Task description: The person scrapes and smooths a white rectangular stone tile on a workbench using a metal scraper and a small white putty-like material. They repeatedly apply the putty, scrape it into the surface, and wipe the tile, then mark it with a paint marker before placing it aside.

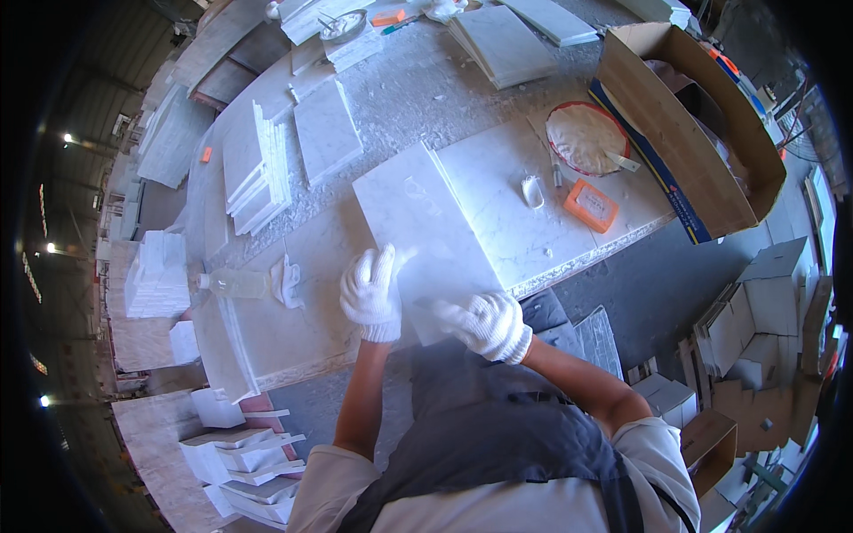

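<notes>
A pale, grey-veined marble tile (425,206) lies at a slant on the worktable in front of me, its near end towards my apron. My left hand (371,289), in a white knitted glove, is closed at the tile's left edge, fingers curled. Over the near right part of the tile is my right hand (490,325), gloved the same way; its fingers point left and are smeared by motion. Left of the tile are a crumpled white cloth (286,282) and a clear plastic bottle (240,283) on its side.
To the right are an orange block (591,206), a small white piece (533,191), a red-rimmed bowl of white paste (573,133) and a large cardboard box (662,133). Marble tile stacks (258,169) stand left, more tiles (502,44) farther back. Cartons (773,284) sit beyond the table's right side.
</notes>
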Available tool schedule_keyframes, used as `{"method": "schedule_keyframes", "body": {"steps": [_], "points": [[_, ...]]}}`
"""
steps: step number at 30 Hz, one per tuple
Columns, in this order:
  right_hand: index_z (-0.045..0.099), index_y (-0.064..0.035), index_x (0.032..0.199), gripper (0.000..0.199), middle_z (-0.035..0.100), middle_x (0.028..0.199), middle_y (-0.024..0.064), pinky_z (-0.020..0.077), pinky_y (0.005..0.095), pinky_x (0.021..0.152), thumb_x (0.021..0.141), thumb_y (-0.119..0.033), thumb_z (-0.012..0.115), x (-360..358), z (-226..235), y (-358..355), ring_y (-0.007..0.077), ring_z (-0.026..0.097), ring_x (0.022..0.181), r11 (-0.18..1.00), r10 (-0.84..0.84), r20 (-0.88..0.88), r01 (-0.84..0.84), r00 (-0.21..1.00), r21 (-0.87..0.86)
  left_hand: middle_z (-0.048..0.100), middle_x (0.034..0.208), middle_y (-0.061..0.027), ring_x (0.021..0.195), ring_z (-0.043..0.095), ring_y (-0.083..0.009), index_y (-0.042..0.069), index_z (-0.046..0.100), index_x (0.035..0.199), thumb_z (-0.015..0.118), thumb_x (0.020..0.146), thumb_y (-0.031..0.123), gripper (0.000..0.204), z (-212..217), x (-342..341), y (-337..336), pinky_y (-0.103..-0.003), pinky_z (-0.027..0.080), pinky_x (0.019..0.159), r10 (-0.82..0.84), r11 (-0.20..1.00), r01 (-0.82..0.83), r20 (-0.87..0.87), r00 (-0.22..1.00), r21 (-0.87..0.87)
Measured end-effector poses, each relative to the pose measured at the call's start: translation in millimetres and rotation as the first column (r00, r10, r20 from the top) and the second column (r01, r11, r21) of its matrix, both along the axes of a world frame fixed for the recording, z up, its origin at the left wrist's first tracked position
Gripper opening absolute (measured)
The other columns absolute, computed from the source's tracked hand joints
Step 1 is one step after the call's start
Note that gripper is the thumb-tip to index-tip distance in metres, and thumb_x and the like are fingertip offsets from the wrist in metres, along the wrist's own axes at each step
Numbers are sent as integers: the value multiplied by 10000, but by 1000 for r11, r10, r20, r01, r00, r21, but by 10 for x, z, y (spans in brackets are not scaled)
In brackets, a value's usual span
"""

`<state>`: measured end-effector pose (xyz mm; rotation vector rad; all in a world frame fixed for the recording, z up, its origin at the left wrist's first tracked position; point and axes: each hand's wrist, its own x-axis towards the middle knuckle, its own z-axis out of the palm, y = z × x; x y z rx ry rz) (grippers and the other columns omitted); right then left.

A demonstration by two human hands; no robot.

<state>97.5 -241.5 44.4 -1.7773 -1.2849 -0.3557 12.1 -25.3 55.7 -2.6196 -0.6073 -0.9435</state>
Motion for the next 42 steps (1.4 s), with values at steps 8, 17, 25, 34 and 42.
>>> {"method": "schedule_keyframes", "body": {"steps": [8,17,25,34,42], "points": [[641,-289,1422,592,582,726,-18,512,344,563,849,-266,786,44,90,-45,187,612,592,997,80,-84,-79,993,13,642,1166,45,1047,686,-237,330,751,1222,801,828,180,424,29,82,14,-417,585,888,-111,987,106,34,993,117],[685,-276,1350,573,522,663,-29,498,343,540,794,-232,812,33,61,-27,183,590,552,997,50,-62,-47,997,61,682,1142,65,1085,682,-225,345,786,1147,779,855,200,326,31,119,-19,-417,566,900,-94,988,88,46,994,127],[666,-251,1377,596,535,674,-33,486,347,525,801,-196,812,41,-47,8,182,595,552,988,124,-89,-115,988,101,665,1122,76,1079,676,-213,350,787,1141,772,856,202,322,96,130,-57,-403,558,912,-94,983,87,33,995,162],[678,-244,1352,563,537,659,-40,489,342,518,806,-158,782,31,-69,22,186,586,525,992,118,-93,-113,989,56,657,1118,77,1073,670,-208,350,780,1158,768,845,177,357,57,125,-40,-396,550,925,-112,979,100,55,992,180],[702,-266,1296,522,542,663,-33,489,349,513,792,-150,770,19,17,-17,183,599,533,997,57,-82,-52,995,65,654,1112,63,1075,668,-216,343,780,1157,777,835,184,360,53,118,-44,-406,550,929,-101,976,92,36,994,196]]}}
